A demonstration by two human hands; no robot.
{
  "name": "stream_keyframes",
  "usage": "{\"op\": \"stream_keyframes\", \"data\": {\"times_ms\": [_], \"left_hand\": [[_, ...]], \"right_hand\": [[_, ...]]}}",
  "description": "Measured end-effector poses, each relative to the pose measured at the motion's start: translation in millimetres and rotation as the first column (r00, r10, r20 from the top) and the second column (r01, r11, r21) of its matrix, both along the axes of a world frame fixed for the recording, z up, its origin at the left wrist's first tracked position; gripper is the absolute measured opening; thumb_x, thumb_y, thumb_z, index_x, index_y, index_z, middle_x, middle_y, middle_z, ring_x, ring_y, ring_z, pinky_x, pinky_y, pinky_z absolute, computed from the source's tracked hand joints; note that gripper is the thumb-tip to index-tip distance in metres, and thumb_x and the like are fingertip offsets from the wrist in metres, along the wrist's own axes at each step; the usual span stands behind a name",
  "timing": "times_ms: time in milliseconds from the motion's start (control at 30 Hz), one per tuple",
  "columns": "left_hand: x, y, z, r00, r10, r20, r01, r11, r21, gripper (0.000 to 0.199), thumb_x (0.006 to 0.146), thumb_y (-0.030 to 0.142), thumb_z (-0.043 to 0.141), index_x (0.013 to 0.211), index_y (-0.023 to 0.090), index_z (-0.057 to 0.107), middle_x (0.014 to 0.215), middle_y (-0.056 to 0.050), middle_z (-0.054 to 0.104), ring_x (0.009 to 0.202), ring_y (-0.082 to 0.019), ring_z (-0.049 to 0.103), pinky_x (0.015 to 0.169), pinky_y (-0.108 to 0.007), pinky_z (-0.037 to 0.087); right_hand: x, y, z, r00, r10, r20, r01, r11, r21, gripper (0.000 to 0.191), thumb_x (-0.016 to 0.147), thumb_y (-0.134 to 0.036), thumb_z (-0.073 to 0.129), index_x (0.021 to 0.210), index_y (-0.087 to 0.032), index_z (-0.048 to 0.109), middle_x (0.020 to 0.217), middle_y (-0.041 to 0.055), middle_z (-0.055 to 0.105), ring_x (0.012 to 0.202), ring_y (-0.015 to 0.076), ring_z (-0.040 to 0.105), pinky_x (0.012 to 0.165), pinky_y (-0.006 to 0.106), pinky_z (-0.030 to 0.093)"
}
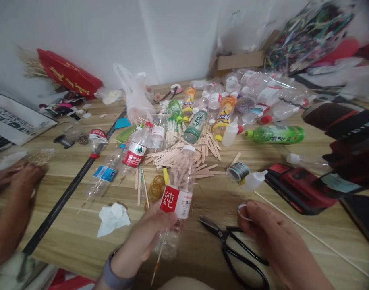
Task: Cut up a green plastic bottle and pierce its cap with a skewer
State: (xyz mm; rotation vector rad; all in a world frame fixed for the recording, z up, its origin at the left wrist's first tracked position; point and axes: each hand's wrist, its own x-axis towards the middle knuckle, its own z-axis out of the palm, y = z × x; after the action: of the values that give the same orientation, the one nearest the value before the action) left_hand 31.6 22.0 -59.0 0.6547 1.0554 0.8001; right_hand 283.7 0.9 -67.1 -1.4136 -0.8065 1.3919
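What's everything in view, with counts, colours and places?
Held bottle: one, clear, front centre.
Other bottles: many, mostly clear, middle and back.
Wooden sticks: many, pale, centre.
Rubber bands: several, yellow, beside held bottle.
Scissors: one, black, right of held bottle.
Tissue: one, white, front left.
Power drill: one, red-black, right.
Spool: one, striped, right.
Carrier bag: one, white, back.
Cardboard box: one, brown, back.
Co-worker's hands: two, left edge.
Left hand: one, around held bottle.
Right hand: one, pinching pale loop.

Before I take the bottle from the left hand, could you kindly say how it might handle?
The bottle is probably light: no liquid shows through its clear walls. Its thin-looking plastic may dent if squeezed. Its round body could roll when laid down, though the stick at its lower end might hinder that.
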Motion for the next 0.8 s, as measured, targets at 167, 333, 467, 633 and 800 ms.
{"op": "stream_keyframes", "data": {"times_ms": [167,333,467,633,800], "left_hand": [[3,0,0.7,0.999,-0.032,0.025,0.032,0.999,-0.006,0.05,0.058,0.047,0.092,0.098,0.02,0.077,0.082,-0.004,0.076,0.07,-0.018,0.066,0.069,-0.029,0.052],[0,2,0.8,0.999,0.01,-0.043,-0.01,1.0,-0.012,0.045,0.06,0.046,0.091,0.094,0.021,0.077,0.08,-0.004,0.077,0.074,-0.019,0.067,0.07,-0.029,0.053],[-7,4,-0.6,0.993,0.089,-0.072,-0.092,0.995,-0.031,0.045,0.057,0.046,0.092,0.09,0.02,0.077,0.081,-0.005,0.078,0.077,-0.022,0.07,0.072,-0.031,0.054],[-16,5,5.1,0.983,0.155,-0.1,-0.161,0.986,-0.05,0.04,0.058,0.045,0.092,0.084,0.018,0.078,0.081,-0.008,0.08,0.074,-0.023,0.072,0.074,-0.033,0.056],[-25,5,11.2,0.961,0.242,-0.134,-0.252,0.966,-0.059,0.044,0.05,0.047,0.096,0.077,0.017,0.079,0.071,-0.005,0.079,0.065,-0.02,0.071,0.069,-0.03,0.057]], "right_hand": [[-3,-1,-1.2,0.993,0.113,-0.041,-0.111,0.992,0.056,0.062,0.08,-0.078,0.067,0.063,-0.018,0.061,0.059,0.001,0.049,0.057,0.0131,0.04,0.054,0.025,0.035],[2,-2,0.1,1.0,-0.017,-0.023,0.016,0.999,-0.028,0.071,0.059,-0.086,0.075,0.053,-0.018,0.053,0.054,0.0008,0.043,0.052,0.0124,0.035,0.049,0.026,0.034],[20,-4,-0.9,0.997,-0.067,-0.03,0.066,0.997,-0.051,0.064,0.062,-0.076,0.08,0.052,-0.019,0.053,0.055,0.0008,0.041,0.054,0.0139,0.039,0.051,0.026,0.039],[52,-9,-6.1,0.981,-0.191,0.037,0.192,0.981,-0.028,0.061,0.06,-0.071,0.082,0.047,-0.021,0.05,0.052,0.0012,0.038,0.053,0.0154,0.037,0.049,0.03,0.038],[85,-18,-22.0,0.928,-0.373,0.019,0.373,0.927,-0.023,0.053,0.064,-0.068,0.082,0.057,-0.025,0.051,0.055,0.0005,0.036,0.054,0.0173,0.032,0.049,0.034,0.033]]}}
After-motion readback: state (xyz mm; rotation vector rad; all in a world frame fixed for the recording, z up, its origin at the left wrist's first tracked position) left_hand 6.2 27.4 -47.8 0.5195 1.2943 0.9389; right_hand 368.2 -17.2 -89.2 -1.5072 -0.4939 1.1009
